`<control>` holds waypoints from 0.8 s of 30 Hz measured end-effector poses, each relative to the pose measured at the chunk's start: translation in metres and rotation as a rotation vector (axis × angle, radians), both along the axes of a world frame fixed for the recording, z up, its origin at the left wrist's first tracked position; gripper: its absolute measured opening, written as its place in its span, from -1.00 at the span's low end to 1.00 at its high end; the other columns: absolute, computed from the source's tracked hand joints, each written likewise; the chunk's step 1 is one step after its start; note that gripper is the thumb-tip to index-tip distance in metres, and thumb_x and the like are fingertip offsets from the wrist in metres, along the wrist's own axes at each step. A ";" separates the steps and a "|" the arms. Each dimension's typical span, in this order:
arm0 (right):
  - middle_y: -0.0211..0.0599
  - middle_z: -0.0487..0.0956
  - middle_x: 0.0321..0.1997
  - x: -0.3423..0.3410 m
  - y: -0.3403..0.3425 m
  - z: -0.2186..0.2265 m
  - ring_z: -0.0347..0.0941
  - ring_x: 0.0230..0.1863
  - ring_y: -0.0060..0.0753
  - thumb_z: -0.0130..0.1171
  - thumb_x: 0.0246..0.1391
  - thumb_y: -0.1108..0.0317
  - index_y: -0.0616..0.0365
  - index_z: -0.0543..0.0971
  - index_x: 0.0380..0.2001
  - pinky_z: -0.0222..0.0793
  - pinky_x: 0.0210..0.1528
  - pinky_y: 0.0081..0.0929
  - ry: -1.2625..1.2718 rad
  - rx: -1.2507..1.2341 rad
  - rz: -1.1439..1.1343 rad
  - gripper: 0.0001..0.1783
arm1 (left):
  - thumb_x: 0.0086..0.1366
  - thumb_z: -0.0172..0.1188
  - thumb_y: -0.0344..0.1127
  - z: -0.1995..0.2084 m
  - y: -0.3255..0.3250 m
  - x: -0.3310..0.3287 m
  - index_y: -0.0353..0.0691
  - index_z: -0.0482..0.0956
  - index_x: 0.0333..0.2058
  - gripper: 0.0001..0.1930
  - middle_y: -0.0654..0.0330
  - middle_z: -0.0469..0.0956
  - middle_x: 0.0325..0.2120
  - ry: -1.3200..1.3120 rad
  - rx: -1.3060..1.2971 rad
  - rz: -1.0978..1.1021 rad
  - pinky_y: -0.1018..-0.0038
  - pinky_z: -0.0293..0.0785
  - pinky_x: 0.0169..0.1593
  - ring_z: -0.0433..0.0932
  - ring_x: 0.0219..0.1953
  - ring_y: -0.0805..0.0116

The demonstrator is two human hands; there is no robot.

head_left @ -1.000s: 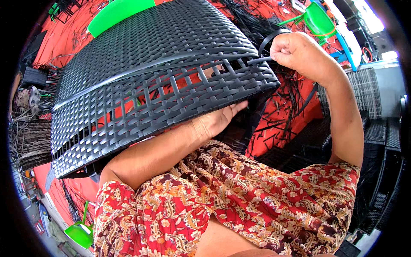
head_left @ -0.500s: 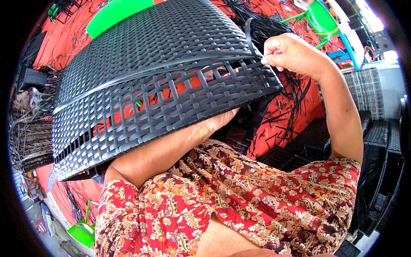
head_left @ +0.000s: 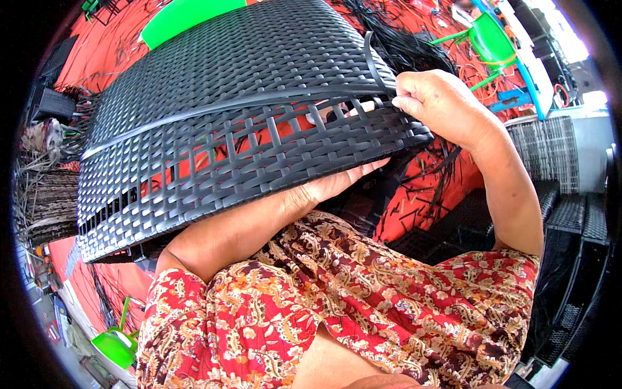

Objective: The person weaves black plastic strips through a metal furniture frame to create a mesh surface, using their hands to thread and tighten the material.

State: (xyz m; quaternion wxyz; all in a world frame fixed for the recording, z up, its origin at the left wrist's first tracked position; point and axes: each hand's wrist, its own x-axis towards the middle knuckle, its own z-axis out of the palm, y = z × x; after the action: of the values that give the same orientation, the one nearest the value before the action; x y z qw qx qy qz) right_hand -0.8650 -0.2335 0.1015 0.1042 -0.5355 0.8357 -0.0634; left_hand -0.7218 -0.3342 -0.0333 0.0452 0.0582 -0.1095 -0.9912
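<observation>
A large black woven rattan-style panel (head_left: 259, 65) lies tilted across my front, with a row of open gaps in its weave near the edge closest to me. A long flat black strip (head_left: 214, 109) runs across it above the gaps and loops up at the right corner. At that corner my right hand (head_left: 431, 100) is closed in a pinch on the strip, against the panel's edge. My left hand (head_left: 340, 183) reaches beneath the near edge, and the panel hides most of its fingers. Pale skin shows through the gaps at the right, but whose cannot be told.
Black strips (head_left: 395, 42) lie heaped on the red floor (head_left: 414, 207) behind the panel, with cut scraps scattered about. Green chairs (head_left: 494, 40) stand at the upper right and lower left. Black woven furniture (head_left: 573, 214) is stacked at the right, beside a grey woven piece (head_left: 544, 152).
My right hand has moved slightly down and closer against the panel's corner. My left hand has slid a little to the right under the edge. The panel's near right corner shifted slightly right.
</observation>
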 end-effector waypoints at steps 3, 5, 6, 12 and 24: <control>-0.07 0.50 -0.53 0.004 -0.004 -0.004 0.47 -0.38 0.07 0.14 -0.03 0.26 0.17 0.48 -0.54 0.33 -0.34 -0.13 0.018 -0.011 0.017 -0.80 | 0.30 0.03 -0.23 0.000 -0.003 0.001 -0.16 0.45 -0.11 -0.76 0.20 0.51 -0.12 0.008 0.014 -0.002 0.32 0.42 0.02 0.48 -0.07 0.29; -0.13 0.50 -0.50 0.009 -0.002 -0.007 0.46 -0.35 0.04 0.14 -0.04 0.28 0.16 0.48 -0.54 0.33 -0.31 -0.16 0.086 -0.129 0.047 -0.82 | 0.30 0.03 -0.23 -0.001 -0.004 0.003 -0.17 0.45 -0.11 -0.76 0.20 0.51 -0.12 0.010 0.027 -0.001 0.31 0.42 0.02 0.49 -0.07 0.29; -0.15 0.49 -0.48 0.010 -0.001 -0.009 0.46 -0.33 0.03 0.15 -0.05 0.30 0.16 0.47 -0.54 0.33 -0.30 -0.17 0.119 -0.188 0.062 -0.83 | 0.30 0.03 -0.23 -0.001 -0.004 0.002 -0.17 0.45 -0.11 -0.76 0.20 0.51 -0.12 0.012 0.032 -0.004 0.31 0.42 0.02 0.49 -0.07 0.29; -0.29 0.42 -0.45 0.011 0.009 -0.010 0.41 -0.37 -0.19 0.26 -0.20 0.47 0.16 0.51 -0.46 0.33 -0.28 -0.31 0.133 -0.449 0.222 -0.84 | 0.30 0.03 -0.22 0.002 0.002 -0.005 -0.17 0.45 -0.10 -0.75 0.20 0.51 -0.12 0.036 0.076 -0.027 0.31 0.43 0.01 0.49 -0.07 0.29; -0.32 0.51 -0.36 0.016 -0.001 -0.019 0.47 -0.36 -0.35 0.20 -0.05 0.48 0.18 0.55 -0.35 0.39 -0.29 -0.48 -0.090 -0.493 0.330 -0.87 | 0.29 0.04 -0.22 -0.001 -0.011 0.013 -0.17 0.46 -0.10 -0.74 0.19 0.51 -0.12 0.020 0.125 -0.015 0.30 0.43 0.01 0.49 -0.08 0.28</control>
State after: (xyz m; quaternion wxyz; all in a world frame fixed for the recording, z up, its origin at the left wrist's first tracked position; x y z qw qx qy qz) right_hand -0.8491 -0.2348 0.0825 0.0172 -0.6699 0.6913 -0.2703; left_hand -0.7089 -0.3449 -0.0343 0.0351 0.0504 -0.0474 -0.9970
